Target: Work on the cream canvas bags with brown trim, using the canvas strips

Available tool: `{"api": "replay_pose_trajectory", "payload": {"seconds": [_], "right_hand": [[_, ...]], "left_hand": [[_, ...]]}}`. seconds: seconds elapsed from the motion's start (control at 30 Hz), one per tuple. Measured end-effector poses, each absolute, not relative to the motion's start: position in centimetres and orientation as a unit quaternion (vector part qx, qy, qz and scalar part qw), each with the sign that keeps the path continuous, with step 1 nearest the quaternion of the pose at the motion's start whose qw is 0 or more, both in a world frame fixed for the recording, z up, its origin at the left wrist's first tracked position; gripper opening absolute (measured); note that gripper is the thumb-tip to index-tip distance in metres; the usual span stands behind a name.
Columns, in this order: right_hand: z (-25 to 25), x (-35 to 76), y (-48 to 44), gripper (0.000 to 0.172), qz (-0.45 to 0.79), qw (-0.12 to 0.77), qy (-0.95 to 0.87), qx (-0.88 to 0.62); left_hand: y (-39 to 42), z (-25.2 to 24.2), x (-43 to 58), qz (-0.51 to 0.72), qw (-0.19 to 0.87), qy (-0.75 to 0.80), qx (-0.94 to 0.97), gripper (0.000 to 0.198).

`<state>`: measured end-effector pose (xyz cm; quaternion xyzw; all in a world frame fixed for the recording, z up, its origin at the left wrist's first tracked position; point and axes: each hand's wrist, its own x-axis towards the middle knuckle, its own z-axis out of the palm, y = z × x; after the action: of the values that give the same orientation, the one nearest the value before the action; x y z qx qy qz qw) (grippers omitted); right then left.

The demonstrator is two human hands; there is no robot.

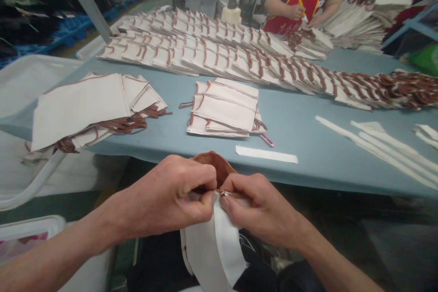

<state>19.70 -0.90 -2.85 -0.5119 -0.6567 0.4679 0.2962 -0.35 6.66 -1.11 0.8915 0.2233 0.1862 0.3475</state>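
Observation:
Just off the near edge of the table, both hands hold a cream-white fabric piece (205,246) with a brown part (214,162) rising behind the fingers. My left hand (181,187) is closed, pinching the piece's upper edge between thumb and forefinger. Close beside it, my right hand (256,205) is also closed, pinching the same edge where a small brownish bit shows at the fingertips. The white cloth hangs down over my lap. Curled fingers hide part of the gripped edge.
On the blue-covered table (294,118) lie a pouch stack (226,105), another pouch pile (82,100), a purple tool (267,140), a white strip (267,154) and long strips (376,146). Rows of brown-trimmed pouches (212,54) stretch behind. A person in a red apron (304,0) works across the table.

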Motion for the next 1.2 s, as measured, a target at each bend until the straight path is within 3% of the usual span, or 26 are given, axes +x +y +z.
{"api": "replay_pose_trajectory", "payload": {"seconds": [0.17,0.33,0.97,1.07,1.2], "right_hand": [[-3.0,19.5,-1.0,0.013,0.496,0.296,-0.637,-0.511],[-3.4,19.5,-0.6,0.013,0.514,0.290,-0.623,-0.513],[-2.7,19.0,-0.1,0.016,0.502,0.242,-0.647,-0.520],[-2.6,18.8,0.0,0.017,0.491,0.242,-0.655,-0.521],[-2.7,18.8,0.1,0.018,0.449,0.241,-0.675,-0.533]], "left_hand": [[7.0,-1.6,-0.7,0.126,0.555,0.277,0.774,0.011],[7.3,-1.8,-1.1,0.110,0.572,0.266,0.768,0.008],[8.2,-0.9,-1.5,0.108,0.192,0.088,0.971,0.026],[8.3,-1.2,-1.4,0.124,0.252,0.091,0.955,0.023],[8.1,-2.3,-0.9,0.143,0.441,0.215,0.860,0.016]]}}
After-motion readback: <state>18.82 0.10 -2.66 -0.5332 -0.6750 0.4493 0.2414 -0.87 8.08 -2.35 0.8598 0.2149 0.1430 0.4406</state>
